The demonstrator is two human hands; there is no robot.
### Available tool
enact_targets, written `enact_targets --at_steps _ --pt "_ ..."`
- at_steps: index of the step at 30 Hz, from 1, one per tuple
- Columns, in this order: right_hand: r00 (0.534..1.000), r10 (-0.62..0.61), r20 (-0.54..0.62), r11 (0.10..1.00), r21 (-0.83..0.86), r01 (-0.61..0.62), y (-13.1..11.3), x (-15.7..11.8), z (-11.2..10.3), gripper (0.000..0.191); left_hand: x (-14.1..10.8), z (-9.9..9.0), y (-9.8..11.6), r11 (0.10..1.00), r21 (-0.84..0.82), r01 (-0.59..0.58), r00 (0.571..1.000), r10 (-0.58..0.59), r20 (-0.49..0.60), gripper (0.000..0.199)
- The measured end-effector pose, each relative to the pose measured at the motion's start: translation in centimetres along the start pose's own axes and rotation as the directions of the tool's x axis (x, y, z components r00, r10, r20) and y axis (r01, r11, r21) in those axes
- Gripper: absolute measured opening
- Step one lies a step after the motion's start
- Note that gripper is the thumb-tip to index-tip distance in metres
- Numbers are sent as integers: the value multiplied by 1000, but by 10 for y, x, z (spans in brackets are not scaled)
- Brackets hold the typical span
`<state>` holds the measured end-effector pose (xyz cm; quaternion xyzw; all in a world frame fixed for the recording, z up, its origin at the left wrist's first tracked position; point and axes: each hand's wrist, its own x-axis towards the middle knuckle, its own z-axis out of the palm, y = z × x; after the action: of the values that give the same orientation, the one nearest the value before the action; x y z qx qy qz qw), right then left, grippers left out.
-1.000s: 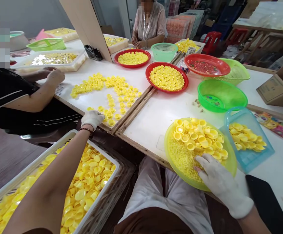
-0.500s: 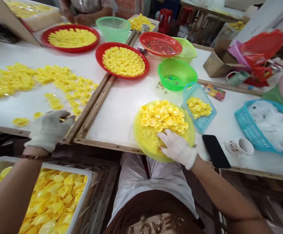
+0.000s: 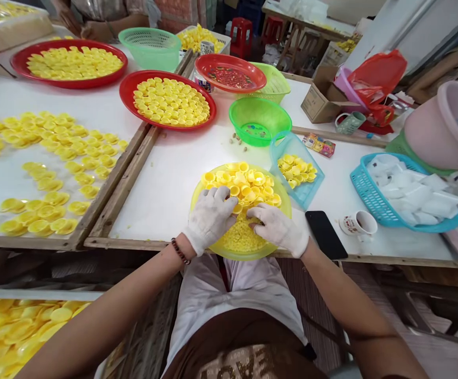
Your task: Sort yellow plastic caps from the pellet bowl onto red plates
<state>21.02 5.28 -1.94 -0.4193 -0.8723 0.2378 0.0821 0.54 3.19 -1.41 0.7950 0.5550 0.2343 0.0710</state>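
Note:
A yellow bowl [image 3: 218, 251] sits at the table's front edge, heaped with small yellow plastic cups [image 3: 248, 181] at the back and many tiny yellow pieces [image 3: 247, 237] in front. Both my hands wear white gloves. My left hand [image 3: 212, 217] is over the bowl's left side, its fingers curled beside the cups; what they hold is hidden. Opposite it, my right hand [image 3: 277, 227] curls its fingers just above the tiny pieces, its fingertips close to the cups. I cannot make out what is between them.
Red trays [image 3: 168, 126] of yellow cups stand behind, left of a green bowl [image 3: 260, 123]. A blue scoop-shaped tray [image 3: 304, 197], phone [image 3: 326, 235], mug [image 3: 358, 223] and blue basket [image 3: 365, 192] lie rightward. Loose yellow cups [image 3: 41, 213] cover the left table; a crate [image 3: 35, 295] stands below.
My left hand has moved right, from the loose cups on the left table to the yellow bowl. More cups lie near that table's front edge. The view has shifted; my right hand stays at the bowl.

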Motion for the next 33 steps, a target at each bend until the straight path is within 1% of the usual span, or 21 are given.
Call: enact_targets --at_steps 4,7,9,11,14,17,19,20,23,24,25,26,27,29,30,31,33 --pt "995 -57 -76 997 44 60 0 -5 -12 20 -13 -5 4 999 -35 -25 998 27 64 24" --pt "984 -137 -112 986 77 146 -9 -4 -18 20 -20 2 5 991 -131 13 994 2 107 16" --pt "973 -194 -122 974 90 206 -16 -1 -18 22 -20 9 5 981 -188 41 994 -20 112 11" --pt "967 -229 -113 967 84 239 -21 2 -17 26 -19 13 4 972 -227 66 993 -42 111 10" --pt "971 -219 -100 974 38 224 -20 1 -16 28 -19 12 5 958 -262 116 988 -84 130 14" --pt "985 -154 -71 988 -38 152 -12 -6 -18 26 -22 8 4 928 -323 183 978 -137 160 21" --pt "994 -104 -20 987 -124 101 -8 -11 -19 23 -25 7 2 881 -413 229 970 -172 172 26" --pt "997 -83 2 982 -171 82 -8 -12 -19 21 -27 7 1 844 -476 248 967 -185 176 29" --pt "998 -52 32 962 -267 58 -10 -14 -13 14 -30 12 -2 700 -659 275 961 -204 185 35" --pt "998 -51 38 960 -275 59 -12 -14 -10 12 -31 13 -3 668 -688 283 959 -210 191 37" --pt "997 -48 56 959 -276 62 -14 -12 -7 12 -31 14 -4 661 -692 290 957 -218 193 37" --pt "996 -42 85 960 -273 63 -15 -10 -3 12 -32 15 -4 683 -669 293 956 -228 185 36" --pt "992 -31 121 961 -270 63 -16 -8 1 13 -32 14 -4 726 -625 287 958 -235 167 35" --pt "983 -3 185 964 -262 52 -16 -3 7 16 -33 11 -4 829 -505 241 970 -219 103 30" --pt "980 5 197 966 -255 46 -15 -1 8 18 -34 9 -4 870 -447 208 978 -198 70 27" --pt "982 2 189 969 -242 44 -14 0 8 20 -34 7 -3 898 -402 177 984 -173 47 25" --pt "992 -37 117 981 -184 59 -12 0 5 21 -35 5 -3 923 -360 137 990 -133 37 21"
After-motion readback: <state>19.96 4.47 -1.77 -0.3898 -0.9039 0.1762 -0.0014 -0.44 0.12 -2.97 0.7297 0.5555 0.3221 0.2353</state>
